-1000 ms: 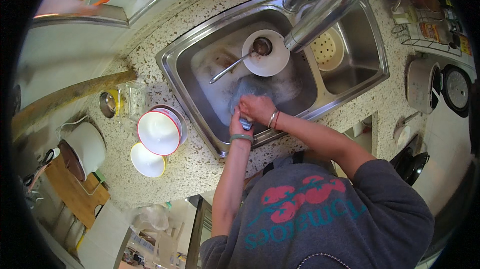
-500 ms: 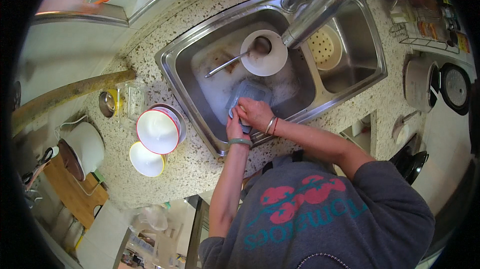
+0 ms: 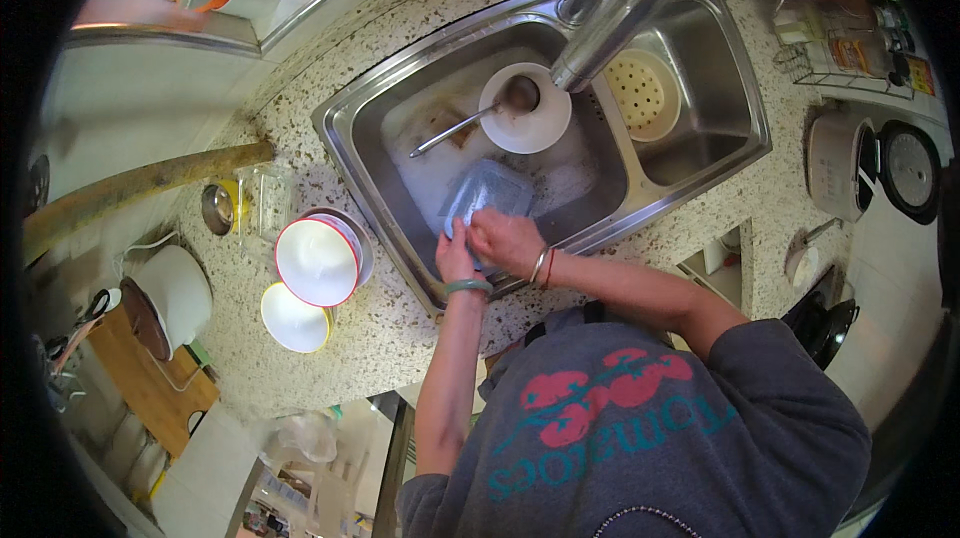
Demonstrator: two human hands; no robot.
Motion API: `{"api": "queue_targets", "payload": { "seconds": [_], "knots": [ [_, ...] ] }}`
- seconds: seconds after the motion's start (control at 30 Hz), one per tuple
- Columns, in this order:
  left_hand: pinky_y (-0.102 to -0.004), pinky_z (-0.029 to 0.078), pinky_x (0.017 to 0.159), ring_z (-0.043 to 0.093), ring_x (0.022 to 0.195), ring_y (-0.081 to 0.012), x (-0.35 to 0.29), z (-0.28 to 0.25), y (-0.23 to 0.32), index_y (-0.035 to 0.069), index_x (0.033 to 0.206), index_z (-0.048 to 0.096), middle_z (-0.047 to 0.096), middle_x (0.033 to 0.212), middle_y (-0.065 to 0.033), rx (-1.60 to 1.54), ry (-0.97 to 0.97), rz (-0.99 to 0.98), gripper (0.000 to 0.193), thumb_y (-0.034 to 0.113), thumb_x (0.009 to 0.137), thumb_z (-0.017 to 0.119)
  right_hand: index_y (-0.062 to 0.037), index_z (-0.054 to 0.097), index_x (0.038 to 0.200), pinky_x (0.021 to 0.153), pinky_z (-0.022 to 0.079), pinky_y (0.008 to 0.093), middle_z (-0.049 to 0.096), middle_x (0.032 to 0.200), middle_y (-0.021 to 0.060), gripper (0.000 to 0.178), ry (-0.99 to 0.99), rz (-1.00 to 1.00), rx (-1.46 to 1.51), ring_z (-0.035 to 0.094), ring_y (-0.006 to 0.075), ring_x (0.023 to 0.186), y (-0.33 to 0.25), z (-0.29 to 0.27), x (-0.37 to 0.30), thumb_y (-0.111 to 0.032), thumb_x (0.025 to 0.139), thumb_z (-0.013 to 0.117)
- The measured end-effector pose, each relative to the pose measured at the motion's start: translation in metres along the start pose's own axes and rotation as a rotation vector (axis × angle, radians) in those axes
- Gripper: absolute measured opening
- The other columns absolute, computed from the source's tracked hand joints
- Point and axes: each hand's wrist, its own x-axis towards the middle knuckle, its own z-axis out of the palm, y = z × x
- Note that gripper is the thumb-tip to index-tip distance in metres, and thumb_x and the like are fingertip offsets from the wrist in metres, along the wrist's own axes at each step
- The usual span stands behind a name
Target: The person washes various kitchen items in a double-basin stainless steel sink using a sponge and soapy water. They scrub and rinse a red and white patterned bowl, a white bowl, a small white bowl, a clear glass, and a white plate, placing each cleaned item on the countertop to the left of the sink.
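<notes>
Holding a clear container (image 3: pixel 497 188) at its near end, you had your left hand (image 3: pixel 457 253) clasped on the edge and your right hand (image 3: pixel 508 241) curled close against it, hands together; whether the right gripped anything, could not tell. Container sat over suds in the larger basin (image 3: pixel 372 153). Beyond it, a ladle (image 3: pixel 519 95) rested in a white bowl (image 3: pixel 547 128). Left, on the counter (image 3: pixel 385 348): a red-rimmed bowl (image 3: pixel 315 263), a yellow-rimmed bowl (image 3: pixel 292 320).

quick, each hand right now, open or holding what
Left hand: closed, holding the clear plastic container.
Right hand: closed, at the container; whether it grips anything cannot be told.
</notes>
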Motion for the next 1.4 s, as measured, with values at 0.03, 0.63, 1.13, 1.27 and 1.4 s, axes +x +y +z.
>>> {"api": "queue_targets", "payload": {
  "seconds": [0.03,0.63,1.13,1.27,1.4],
  "knots": [
    [-0.0298,0.047,0.084,0.059,0.093,-0.0163,0.0,0.0,0.004,0.003,0.111,0.055,0.061,0.104,-0.0068,0.018,-0.016,0.012,0.025,0.018,0.091,0.054,-0.0127,0.051,0.088,0.056,0.049,0.0481,0.059,0.084,0.0108,0.016,0.005,-0.057,0.033,0.062,0.033,0.068,-0.007,0.0,-0.006,-0.028,0.085,0.05],
    [-0.0324,0.049,0.078,0.059,0.093,-0.0181,-0.062,0.0,0.052,-0.001,0.116,0.052,0.059,0.109,-0.011,0.076,-0.153,0.135,0.032,0.014,0.089,0.057,-0.0061,0.05,0.12,0.09,0.04,0.0406,0.054,0.118,0.0144,0.047,0.0,-0.111,0.211,0.052,0.0346,0.104,0.009,-0.052,-0.019,-0.031,0.082,0.058],
    [-0.0316,0.039,0.093,0.054,0.107,-0.0216,-0.113,0.118,0.031,0.003,0.109,0.06,0.057,0.118,-0.0086,0.781,-0.492,0.799,0.025,0.014,0.088,0.056,0.0,0.051,0.112,0.071,0.055,0.037,0.062,0.101,0.0115,0.027,0.467,0.314,1.294,0.064,0.0212,0.086,0.027,-0.172,-0.058,-0.011,0.087,0.053],
    [-0.0271,0.045,0.086,0.057,0.095,-0.016,-0.035,0.123,-0.011,-0.001,0.109,0.058,0.059,0.109,-0.0088,0.24,-0.342,0.244,0.024,0.013,0.093,0.048,0.001,0.051,0.11,0.068,0.056,0.0356,0.062,0.096,0.0119,0.027,0.882,0.279,1.093,0.064,0.0227,0.083,0.098,-0.201,-0.059,-0.011,0.087,0.055],
    [-0.0312,0.049,0.078,0.059,0.088,-0.019,0.016,0.126,-0.031,0.002,0.11,0.058,0.059,0.104,-0.0089,0.203,-0.116,0.178,0.023,0.012,0.09,0.053,0.0023,0.052,0.104,0.066,0.055,0.0351,0.063,0.091,0.0114,0.025,1.021,0.478,0.719,0.065,0.0213,0.078,0.207,-0.206,-0.032,-0.009,0.083,0.06]
  ]
}}
